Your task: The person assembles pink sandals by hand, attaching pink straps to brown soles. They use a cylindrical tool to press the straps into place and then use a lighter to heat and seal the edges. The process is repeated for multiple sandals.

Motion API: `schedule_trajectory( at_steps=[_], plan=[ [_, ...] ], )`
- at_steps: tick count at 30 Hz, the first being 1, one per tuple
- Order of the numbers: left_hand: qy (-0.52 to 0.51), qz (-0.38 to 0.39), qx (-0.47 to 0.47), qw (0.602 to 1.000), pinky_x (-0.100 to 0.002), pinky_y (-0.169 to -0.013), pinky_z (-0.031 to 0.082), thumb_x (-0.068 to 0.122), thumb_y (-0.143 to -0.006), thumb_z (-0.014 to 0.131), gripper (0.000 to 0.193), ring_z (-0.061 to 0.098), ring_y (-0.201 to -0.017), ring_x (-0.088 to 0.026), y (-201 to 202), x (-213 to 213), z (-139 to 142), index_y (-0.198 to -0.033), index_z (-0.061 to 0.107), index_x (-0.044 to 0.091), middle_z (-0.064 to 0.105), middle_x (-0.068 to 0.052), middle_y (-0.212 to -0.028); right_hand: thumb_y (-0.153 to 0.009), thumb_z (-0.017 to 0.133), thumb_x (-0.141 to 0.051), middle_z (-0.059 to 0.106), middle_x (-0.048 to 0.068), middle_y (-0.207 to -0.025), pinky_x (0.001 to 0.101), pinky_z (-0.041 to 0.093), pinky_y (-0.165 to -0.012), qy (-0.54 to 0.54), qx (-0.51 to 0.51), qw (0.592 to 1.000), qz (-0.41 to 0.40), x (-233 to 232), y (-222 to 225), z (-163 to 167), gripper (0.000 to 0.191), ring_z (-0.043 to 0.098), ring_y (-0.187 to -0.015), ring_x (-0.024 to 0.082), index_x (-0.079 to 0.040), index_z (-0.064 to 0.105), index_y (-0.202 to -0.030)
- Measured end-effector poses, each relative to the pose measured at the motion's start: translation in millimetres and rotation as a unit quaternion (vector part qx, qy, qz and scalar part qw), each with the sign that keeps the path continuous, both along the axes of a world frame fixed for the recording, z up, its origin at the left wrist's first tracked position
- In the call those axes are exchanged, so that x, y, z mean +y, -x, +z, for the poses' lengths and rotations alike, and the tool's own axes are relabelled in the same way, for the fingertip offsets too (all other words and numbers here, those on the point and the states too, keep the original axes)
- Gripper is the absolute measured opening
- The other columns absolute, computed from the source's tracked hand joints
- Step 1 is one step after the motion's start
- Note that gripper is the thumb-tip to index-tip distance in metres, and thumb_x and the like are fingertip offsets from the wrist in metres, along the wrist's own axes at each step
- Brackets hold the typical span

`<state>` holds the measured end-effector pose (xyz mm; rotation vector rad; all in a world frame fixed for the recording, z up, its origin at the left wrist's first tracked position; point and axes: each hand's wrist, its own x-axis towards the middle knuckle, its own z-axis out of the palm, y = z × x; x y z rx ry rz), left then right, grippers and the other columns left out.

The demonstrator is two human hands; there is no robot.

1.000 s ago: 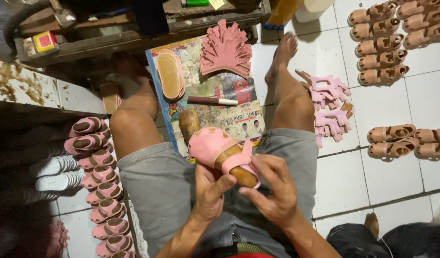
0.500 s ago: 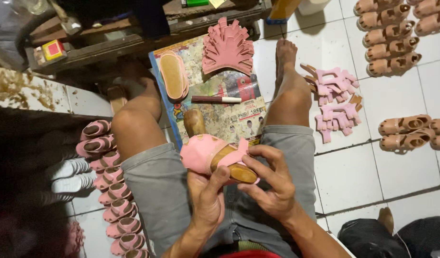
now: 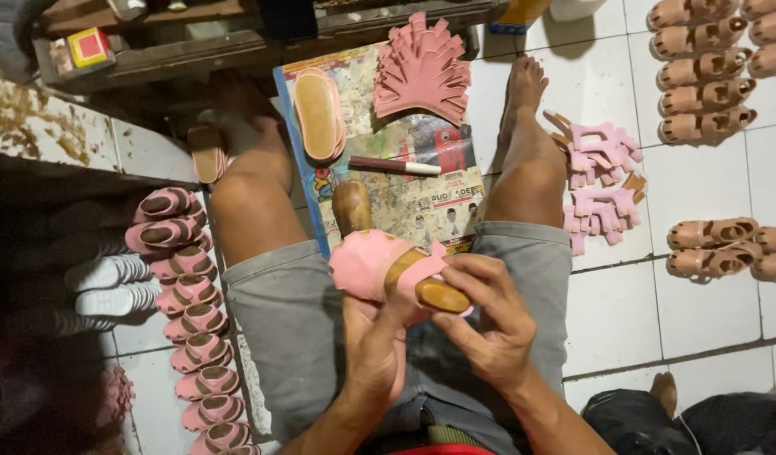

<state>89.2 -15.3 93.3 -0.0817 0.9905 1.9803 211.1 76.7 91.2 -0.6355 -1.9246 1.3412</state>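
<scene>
Both hands—left hand (image 3: pixel 373 337) beneath, right hand (image 3: pixel 481 324) pinching the heel end—press a pink upper (image 3: pixel 373 263) onto the wooden last (image 3: pixel 422 282) over the lap, with 1 row of finished pink sandals (image 3: pixel 186 312) alongside and a fan of uncut-looking pink uppers (image 3: pixel 422 72) left.

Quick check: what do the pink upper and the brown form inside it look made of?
Pink upper: looks like a matte synthetic leather or similar soft sheet; it bends around the form without creasing. Brown form: probably varnished wood, since it is glossy, hard-looking and rounded. Both hands, left and right, grip them.
</scene>
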Motion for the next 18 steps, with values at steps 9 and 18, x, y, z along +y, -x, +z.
schedule_trajectory(
  at_steps=[9,18],
  plan=[
    [-0.015,-0.069,0.045,0.997,-0.044,-0.097,0.055,0.017,-0.094,0.076,0.051,0.068,-0.109,-0.024,7.8,-11.6,-7.1,-0.133,0.054,-0.007,0.068,-0.015,-0.121,-0.083,0.078,0.001,0.064,0.015,-0.133,0.0378,0.052,-0.107,-0.004,-0.050,0.999,0.006,0.0,0.8,1.1,0.046,0.064,-0.124,0.029,0.001,0.067,-0.128],
    [-0.030,-0.011,0.090,0.995,-0.040,-0.098,0.053,0.022,-0.079,0.089,0.069,0.068,-0.109,-0.024,-8.4,-31.7,-13.2,-0.132,0.054,-0.005,0.068,-0.014,-0.121,-0.070,0.089,-0.011,0.064,0.013,-0.130,0.0412,0.053,-0.104,-0.121,0.007,0.992,0.044,-6.9,-3.3,9.4,0.058,0.063,-0.122,0.032,-0.003,0.067,-0.124]
  ],
)
